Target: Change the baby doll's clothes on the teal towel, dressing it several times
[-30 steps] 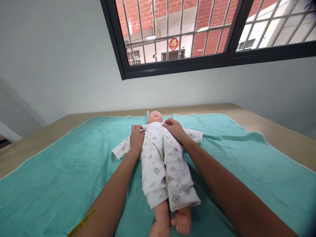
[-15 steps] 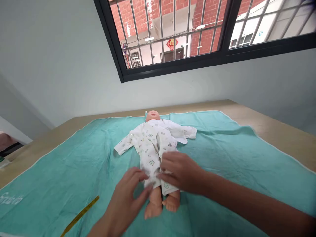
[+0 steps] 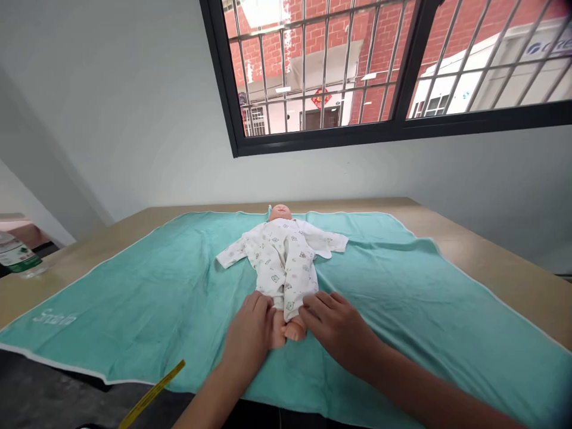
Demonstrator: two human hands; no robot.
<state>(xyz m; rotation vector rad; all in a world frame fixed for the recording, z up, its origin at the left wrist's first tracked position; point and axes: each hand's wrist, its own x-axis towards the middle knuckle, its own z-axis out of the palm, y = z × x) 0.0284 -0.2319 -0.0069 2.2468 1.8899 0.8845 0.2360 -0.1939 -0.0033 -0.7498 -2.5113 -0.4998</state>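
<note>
A baby doll [image 3: 280, 211] lies on its back on a turquoise towel [image 3: 161, 298], head toward the window. It wears a white baby outfit [image 3: 288, 262] with small printed animals, sleeves spread to both sides. At the hem of the trouser leg on the left, my left hand [image 3: 250, 328] has its fingers pinched on the cloth, beside the doll's bare foot [image 3: 277, 333]. My right hand [image 3: 337, 325] pinches the edge of the other trouser leg with curled fingers. Both fingertips are partly hidden. Below the hems the doll's lower legs and feet are bare.
The towel covers most of a wooden table [image 3: 478, 256] and hangs at the near edge. A yellow strip with dark print [image 3: 154, 393] shows at the lower left. A clear bottle with a green label [image 3: 20, 256] stands at the far left. Behind is a barred window [image 3: 313, 140].
My hands have moved apart from the middle of the trouser legs to the outer sides of the hems. The trouser legs lie straighter and closer together. The view has shifted, showing the table's near edge.
</note>
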